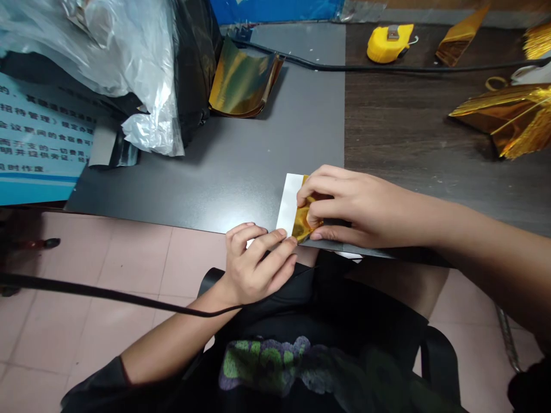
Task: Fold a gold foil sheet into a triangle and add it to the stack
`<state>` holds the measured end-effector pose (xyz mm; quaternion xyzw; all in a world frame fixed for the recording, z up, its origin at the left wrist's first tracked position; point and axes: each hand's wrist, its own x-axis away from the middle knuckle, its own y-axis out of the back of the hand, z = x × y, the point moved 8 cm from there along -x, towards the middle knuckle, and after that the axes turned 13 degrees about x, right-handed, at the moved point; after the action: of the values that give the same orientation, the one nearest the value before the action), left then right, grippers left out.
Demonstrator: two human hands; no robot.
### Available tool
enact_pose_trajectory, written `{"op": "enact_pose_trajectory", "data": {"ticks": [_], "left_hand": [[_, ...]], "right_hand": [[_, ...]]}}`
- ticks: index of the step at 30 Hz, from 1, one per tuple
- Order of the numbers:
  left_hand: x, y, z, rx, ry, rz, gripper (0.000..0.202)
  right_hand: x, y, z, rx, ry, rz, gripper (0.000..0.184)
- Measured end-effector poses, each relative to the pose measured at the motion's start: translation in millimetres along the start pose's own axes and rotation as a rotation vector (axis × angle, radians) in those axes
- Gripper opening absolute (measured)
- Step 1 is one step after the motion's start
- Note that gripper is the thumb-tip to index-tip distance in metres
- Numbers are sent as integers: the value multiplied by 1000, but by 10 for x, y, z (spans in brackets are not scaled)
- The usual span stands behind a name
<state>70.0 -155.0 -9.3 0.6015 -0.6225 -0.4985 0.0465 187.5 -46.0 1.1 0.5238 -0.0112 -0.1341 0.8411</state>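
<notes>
A sheet of gold foil paper [302, 221] with a white side [290, 201] lies at the table's front edge, its gold part folded over along the right. My right hand [353, 203] rests on the gold part, fingers bent and thumb close to the index finger, gripping the fold. At the sheet's lower left corner is my left hand [260, 261], with index and middle fingertips pressed on it. A bit of white shows beneath the left fingers; what it belongs to is hidden.
Gold foil sheets [245, 80] stand by a black bag [196, 69] and a clear plastic bag [150, 74]. A yellow tape measure [390, 44], a black cable [321, 67] and a bundle of folded gold paper [512, 117] lie toward the back right. Another dark cable [107, 295] crosses the lower left.
</notes>
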Motion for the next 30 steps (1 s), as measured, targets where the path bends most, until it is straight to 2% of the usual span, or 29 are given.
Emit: {"op": "enact_pose_trajectory", "data": {"ticks": [6,13,21,30], "left_hand": [[-248,-12,14,23,327,91,9],[-359,-31,16,-52,348,222,18],[-385,-38,47,-85,469,304,26],[-437,-69,40,-144,471,364,27]], "right_hand": [[-3,-16,-19,18,-1,-12,32],[-11,2,7,71,-8,-12,33],[-26,-14,1,96,-76,-21,34],[-42,-26,21,123,-145,-68,30]]}}
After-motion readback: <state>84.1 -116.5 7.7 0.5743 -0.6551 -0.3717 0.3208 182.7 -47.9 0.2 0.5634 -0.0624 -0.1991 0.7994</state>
